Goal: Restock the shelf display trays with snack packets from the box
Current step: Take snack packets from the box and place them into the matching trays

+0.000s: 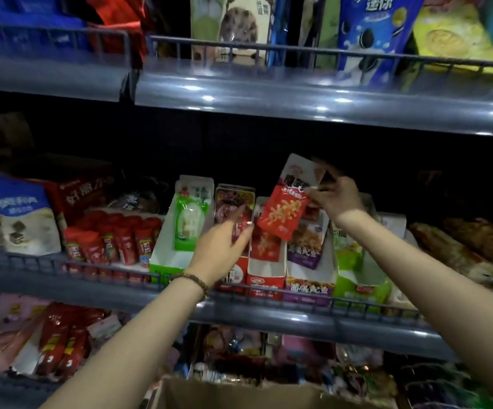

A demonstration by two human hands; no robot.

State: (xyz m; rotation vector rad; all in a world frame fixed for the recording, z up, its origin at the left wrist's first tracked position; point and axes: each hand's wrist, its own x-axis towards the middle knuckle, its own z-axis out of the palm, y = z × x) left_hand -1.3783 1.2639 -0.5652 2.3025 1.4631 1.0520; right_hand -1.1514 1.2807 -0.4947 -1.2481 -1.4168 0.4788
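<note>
Two hands work at the middle shelf (pixel 115 287), one of three shelves in view. Five narrow trays stand side by side on it, touching, behind the wire rail.

From the left: a white-and-green tray (pixel 162 261) holds one green packet (pixel 189 225) that shows. A maroon tray (pixel 235 274) holds a stack of maroon packets (pixel 233 205); how many is unclear. A red tray (pixel 266 278) holds at least one red packet (pixel 264 243). A purple tray (pixel 308 286) holds purple packets (pixel 306 243), their number blurred. A light-green tray (pixel 357 287) stands last, its contents hidden by the right forearm.

The right hand (pixel 335 197) pinches one red snack packet (pixel 283 214) by its upper right corner, thumb and fingers closed on it. The packet hangs tilted in the air, above the red tray and in front of that tray's tall back card (pixel 297 169).

The left hand (pixel 220 252), with a bead bracelet (pixel 195 283) on the wrist, has its fingers nearly straight and apart, fingertips (pixel 246 228) resting against the front of the maroon packets. It grips nothing that shows.

One cardboard box (pixel 239 394) sits open at the bottom edge, below the arms; its inside is out of view. Left of the trays stands a carton of red tubes (pixel 112 237), then white bags (pixel 26 219).
</note>
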